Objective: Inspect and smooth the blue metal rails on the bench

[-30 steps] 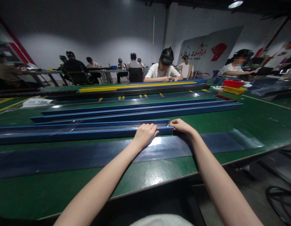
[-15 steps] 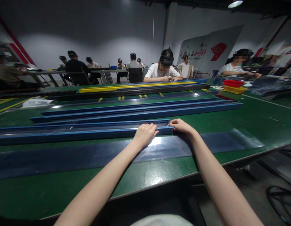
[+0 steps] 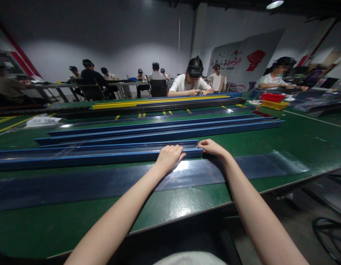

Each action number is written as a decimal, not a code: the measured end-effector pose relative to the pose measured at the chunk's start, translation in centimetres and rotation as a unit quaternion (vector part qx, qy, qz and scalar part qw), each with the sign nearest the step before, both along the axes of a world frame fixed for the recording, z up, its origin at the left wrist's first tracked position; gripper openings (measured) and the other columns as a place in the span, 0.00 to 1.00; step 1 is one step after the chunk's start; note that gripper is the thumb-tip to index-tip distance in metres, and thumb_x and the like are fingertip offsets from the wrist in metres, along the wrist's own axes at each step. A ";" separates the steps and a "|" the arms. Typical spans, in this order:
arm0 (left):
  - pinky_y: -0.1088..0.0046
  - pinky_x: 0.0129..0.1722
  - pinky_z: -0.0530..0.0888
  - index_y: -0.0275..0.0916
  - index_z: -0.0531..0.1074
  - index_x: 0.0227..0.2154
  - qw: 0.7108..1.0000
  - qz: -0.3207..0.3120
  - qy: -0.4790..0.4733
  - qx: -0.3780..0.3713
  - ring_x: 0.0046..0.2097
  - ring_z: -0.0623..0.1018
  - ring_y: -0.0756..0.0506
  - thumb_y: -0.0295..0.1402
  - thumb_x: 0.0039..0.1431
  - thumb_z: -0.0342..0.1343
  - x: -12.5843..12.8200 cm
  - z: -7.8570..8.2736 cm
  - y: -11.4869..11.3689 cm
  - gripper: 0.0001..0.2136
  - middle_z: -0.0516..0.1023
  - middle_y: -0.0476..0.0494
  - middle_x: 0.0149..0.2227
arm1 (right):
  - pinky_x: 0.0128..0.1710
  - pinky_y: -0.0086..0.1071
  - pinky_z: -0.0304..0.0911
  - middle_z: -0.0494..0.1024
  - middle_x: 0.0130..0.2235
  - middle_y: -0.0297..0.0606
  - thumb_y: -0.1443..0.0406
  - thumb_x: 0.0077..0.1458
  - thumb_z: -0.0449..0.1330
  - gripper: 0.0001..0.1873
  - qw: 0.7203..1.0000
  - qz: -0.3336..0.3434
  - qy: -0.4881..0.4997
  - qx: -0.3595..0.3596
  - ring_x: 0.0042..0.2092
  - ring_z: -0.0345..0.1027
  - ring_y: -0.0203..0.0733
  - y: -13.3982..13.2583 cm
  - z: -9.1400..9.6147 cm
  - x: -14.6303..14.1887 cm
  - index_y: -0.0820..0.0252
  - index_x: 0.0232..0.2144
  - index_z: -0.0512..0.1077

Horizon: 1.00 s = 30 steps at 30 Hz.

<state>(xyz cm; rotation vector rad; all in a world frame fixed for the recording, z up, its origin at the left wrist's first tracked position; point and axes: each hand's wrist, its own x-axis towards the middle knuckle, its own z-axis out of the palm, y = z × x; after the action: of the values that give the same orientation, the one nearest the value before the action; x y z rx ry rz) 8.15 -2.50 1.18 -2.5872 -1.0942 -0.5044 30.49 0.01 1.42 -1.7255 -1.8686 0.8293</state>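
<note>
A long blue U-shaped channel (image 3: pixel 104 158) lies across the table, open side up, its right end just in front of me. My left hand (image 3: pixel 169 158) is closed over its near wall a little short of that end, fingers curled inside and the thumb outside. At the very end, my right hand (image 3: pixel 211 147) is closed in a pinch, its fingertips touching the channel's corner; what lies between them is hidden. Something clear and shiny shows inside the channel. Nearer to me, a flat dark strip with clear film (image 3: pixel 98 182) lies under my forearms.
Behind the channel lie more blue channels (image 3: pixel 170 130). Farther back are yellow strips (image 3: pixel 159 103), black lengths and red and yellow trays (image 3: pixel 274 101) on the green table (image 3: pixel 305 143). A person (image 3: pixel 191 79) works opposite; several others sit at tables beyond.
Both my hands keep their places on the channel, with no clear movement. In the background, a person in black has shifted slightly to the right.
</note>
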 end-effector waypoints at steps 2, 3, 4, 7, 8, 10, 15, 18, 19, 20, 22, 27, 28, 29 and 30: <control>0.71 0.33 0.64 0.36 0.68 0.36 1.000 0.002 0.002 -0.006 0.36 0.74 0.45 0.37 0.61 0.46 0.0 0.1 0.0 0.10 0.74 0.43 0.33 | 0.26 0.27 0.52 0.64 0.17 0.30 0.60 0.42 0.52 0.13 1.000 0.001 -0.005 0.003 0.23 0.56 0.32 0.0 0.0 0.0 0.63 0.23 0.70; 0.71 0.33 0.64 0.36 0.68 0.36 1.000 0.003 0.004 -0.008 0.36 0.74 0.45 0.38 0.61 0.46 0.0 0.2 -0.1 0.11 0.74 0.43 0.34 | 0.26 0.27 0.52 0.64 0.17 0.30 0.60 0.42 0.52 0.13 1.000 0.001 -0.008 0.005 0.23 0.57 0.32 0.0 0.1 0.0 0.63 0.22 0.70; 0.71 0.33 0.64 0.36 0.68 0.36 1.000 0.004 0.007 -0.010 0.36 0.74 0.45 0.38 0.61 0.46 0.1 0.3 -0.1 0.11 0.74 0.43 0.34 | 0.26 0.27 0.52 0.64 0.17 0.30 0.60 0.42 0.52 0.12 1.000 0.001 -0.010 0.005 0.23 0.57 0.32 0.0 0.1 0.0 0.63 0.22 0.70; 0.71 0.33 0.64 0.36 0.67 0.36 1.000 0.010 0.015 -0.020 0.36 0.74 0.45 0.38 0.62 0.45 0.1 0.5 -0.2 0.11 0.74 0.43 0.34 | 0.26 0.27 0.52 0.65 0.18 0.30 0.60 0.42 0.52 0.12 1.000 0.001 -0.012 0.003 0.23 0.57 0.32 0.0 0.0 0.0 0.63 0.22 0.70; 0.71 0.33 0.64 0.36 0.67 0.36 1.000 0.012 0.017 -0.022 0.36 0.74 0.45 0.38 0.62 0.45 0.1 0.5 -0.2 0.12 0.74 0.43 0.34 | 0.26 0.27 0.52 0.65 0.18 0.30 0.59 0.43 0.52 0.12 1.000 0.002 -0.012 0.003 0.23 0.57 0.32 0.1 0.0 0.0 0.63 0.22 0.69; 0.71 0.33 0.64 0.36 0.67 0.36 0.999 0.014 0.018 -0.025 0.36 0.74 0.45 0.38 0.62 0.45 0.1 0.6 -0.3 0.12 0.74 0.43 0.34 | 0.26 0.27 0.52 0.65 0.18 0.30 0.59 0.43 0.52 0.13 1.000 0.003 -0.013 0.005 0.23 0.57 0.32 0.1 -0.1 0.1 0.63 0.22 0.69; 0.71 0.33 0.65 0.36 0.67 0.36 0.999 0.013 0.021 -0.027 0.37 0.74 0.45 0.38 0.62 0.45 0.1 0.6 -0.3 0.12 0.74 0.43 0.34 | 0.26 0.27 0.51 0.64 0.17 0.30 0.59 0.43 0.52 0.13 1.000 0.003 -0.021 0.008 0.23 0.56 0.31 0.1 -0.1 0.1 0.63 0.22 0.70; 0.71 0.33 0.65 0.36 0.68 0.36 0.999 0.013 0.024 -0.030 0.37 0.74 0.45 0.38 0.62 0.44 0.0 0.7 -0.2 0.12 0.74 0.43 0.35 | 0.26 0.27 0.51 0.64 0.18 0.30 0.59 0.43 0.52 0.13 1.000 0.006 -0.020 0.008 0.23 0.56 0.32 0.0 0.0 0.1 0.63 0.23 0.70; 0.71 0.34 0.65 0.36 0.68 0.36 0.999 0.011 0.025 -0.030 0.37 0.74 0.45 0.38 0.62 0.44 0.0 0.7 -0.1 0.12 0.74 0.44 0.35 | 0.26 0.27 0.51 0.64 0.18 0.30 0.59 0.43 0.52 0.13 1.000 0.006 -0.018 0.008 0.23 0.56 0.32 0.0 0.0 0.1 0.63 0.23 0.70; 0.71 0.34 0.65 0.36 0.68 0.36 0.999 0.009 0.026 -0.030 0.37 0.74 0.45 0.39 0.62 0.44 -0.1 0.8 0.0 0.12 0.74 0.44 0.35 | 0.26 0.27 0.51 0.64 0.18 0.30 0.59 0.43 0.52 0.13 1.000 0.006 -0.017 0.008 0.23 0.57 0.32 0.0 0.0 0.1 0.63 0.23 0.70; 0.72 0.33 0.65 0.37 0.68 0.35 0.999 0.004 0.028 -0.030 0.37 0.74 0.45 0.39 0.62 0.44 -0.1 0.8 0.1 0.12 0.74 0.44 0.35 | 0.26 0.27 0.52 0.64 0.17 0.30 0.59 0.44 0.52 0.13 1.000 0.004 -0.016 0.009 0.23 0.57 0.32 0.1 -0.1 0.1 0.63 0.23 0.70; 0.73 0.33 0.66 0.37 0.68 0.35 0.999 -0.003 0.030 -0.030 0.37 0.74 0.46 0.40 0.62 0.44 -0.3 0.8 0.4 0.12 0.74 0.44 0.35 | 0.27 0.27 0.53 0.65 0.17 0.30 0.59 0.44 0.53 0.12 1.000 0.002 -0.014 0.009 0.24 0.58 0.33 0.2 -0.2 0.2 0.62 0.23 0.69; 0.73 0.34 0.66 0.37 0.68 0.35 0.999 -0.006 0.026 -0.031 0.38 0.74 0.46 0.40 0.62 0.45 -0.3 0.8 0.4 0.12 0.74 0.44 0.35 | 0.27 0.27 0.53 0.66 0.18 0.30 0.59 0.44 0.53 0.12 1.000 0.001 -0.014 0.010 0.24 0.58 0.33 0.3 -0.3 0.2 0.62 0.23 0.69; 0.73 0.34 0.66 0.37 0.67 0.35 0.999 -0.009 0.021 -0.033 0.38 0.74 0.46 0.40 0.61 0.45 -0.3 0.8 0.4 0.12 0.74 0.44 0.35 | 0.27 0.27 0.53 0.66 0.18 0.31 0.59 0.44 0.53 0.12 1.000 0.000 -0.015 0.012 0.24 0.59 0.33 0.3 -0.3 0.2 0.62 0.23 0.70; 0.74 0.34 0.66 0.37 0.67 0.34 0.999 -0.011 0.013 -0.035 0.38 0.73 0.47 0.40 0.61 0.46 -0.4 0.8 0.5 0.12 0.74 0.45 0.35 | 0.27 0.27 0.53 0.66 0.18 0.31 0.59 0.44 0.53 0.12 1.000 -0.001 -0.015 0.012 0.24 0.59 0.33 0.3 -0.3 0.2 0.62 0.23 0.70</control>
<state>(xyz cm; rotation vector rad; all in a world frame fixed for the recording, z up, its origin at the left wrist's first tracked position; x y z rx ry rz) 7.77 -2.05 1.98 -2.6621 -1.0949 -0.4443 30.70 0.33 1.10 -1.7341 -1.8894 0.7806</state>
